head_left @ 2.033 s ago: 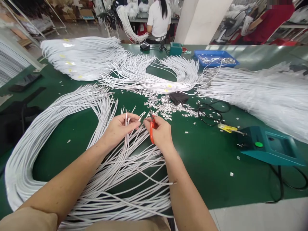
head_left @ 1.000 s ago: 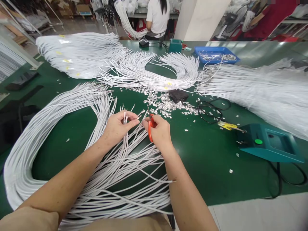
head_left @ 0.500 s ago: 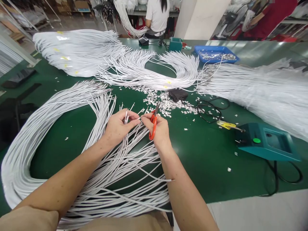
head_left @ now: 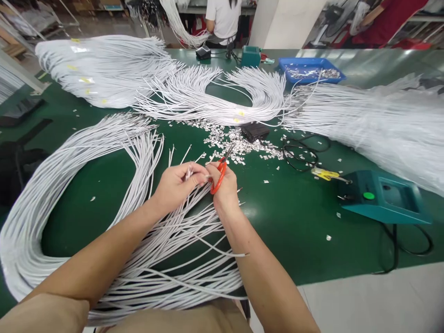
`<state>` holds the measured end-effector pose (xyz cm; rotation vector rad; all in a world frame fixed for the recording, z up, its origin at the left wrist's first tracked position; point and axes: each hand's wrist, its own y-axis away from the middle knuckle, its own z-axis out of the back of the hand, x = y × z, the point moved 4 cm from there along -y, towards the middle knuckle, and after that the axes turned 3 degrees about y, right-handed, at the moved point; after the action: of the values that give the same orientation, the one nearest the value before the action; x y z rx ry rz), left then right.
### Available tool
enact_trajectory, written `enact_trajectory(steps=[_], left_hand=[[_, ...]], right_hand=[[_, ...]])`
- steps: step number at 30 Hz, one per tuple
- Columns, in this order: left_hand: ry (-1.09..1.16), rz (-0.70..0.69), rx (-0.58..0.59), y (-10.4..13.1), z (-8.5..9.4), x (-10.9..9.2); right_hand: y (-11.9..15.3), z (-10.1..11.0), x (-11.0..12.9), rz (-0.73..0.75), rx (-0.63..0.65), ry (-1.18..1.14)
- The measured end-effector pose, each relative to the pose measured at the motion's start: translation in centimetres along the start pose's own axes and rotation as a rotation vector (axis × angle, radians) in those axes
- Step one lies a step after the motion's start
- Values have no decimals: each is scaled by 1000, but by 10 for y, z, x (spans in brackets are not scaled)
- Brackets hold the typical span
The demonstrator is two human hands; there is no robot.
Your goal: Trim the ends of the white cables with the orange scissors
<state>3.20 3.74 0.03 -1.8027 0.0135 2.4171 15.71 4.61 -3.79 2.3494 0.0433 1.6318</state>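
My left hand (head_left: 177,187) is closed in a pinch on the end of a white cable, with a few short white ends poking up between its fingers. Close against its fingertips, my right hand (head_left: 227,192) carries red-handled scissors (head_left: 219,175), the dark blades pointing up and away. The right fingertips also sit at the cable's end; what they pinch is partly hidden. Beneath both forearms lies a big curved bundle of white cables (head_left: 24,208), its loose ends fanned out under my hands.
Small silvery scraps (head_left: 239,147) lie scattered around a black box (head_left: 255,131). A teal machine (head_left: 383,196) with yellow-handled pliers (head_left: 325,174) stands right. More white cable bundles (head_left: 104,74) and a blue tray (head_left: 312,69) are behind. Two people work beyond the table.
My fingertips have come closer together at the cable end. The right hand has turned, and the scissors tilt further right. The whole view has shifted slightly.
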Motion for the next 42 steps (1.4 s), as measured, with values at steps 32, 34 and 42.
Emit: enact_trajectory(steps=[32,34,42], left_hand=[[372,199,74,-7,14,14],[375,207,69,-7,14,13],[365,191,74,-6,15,17]], right_hand=[[2,9,27,845,123,1560],[1,11,27,828,136,1565],[-6,14,29,327,154,734]])
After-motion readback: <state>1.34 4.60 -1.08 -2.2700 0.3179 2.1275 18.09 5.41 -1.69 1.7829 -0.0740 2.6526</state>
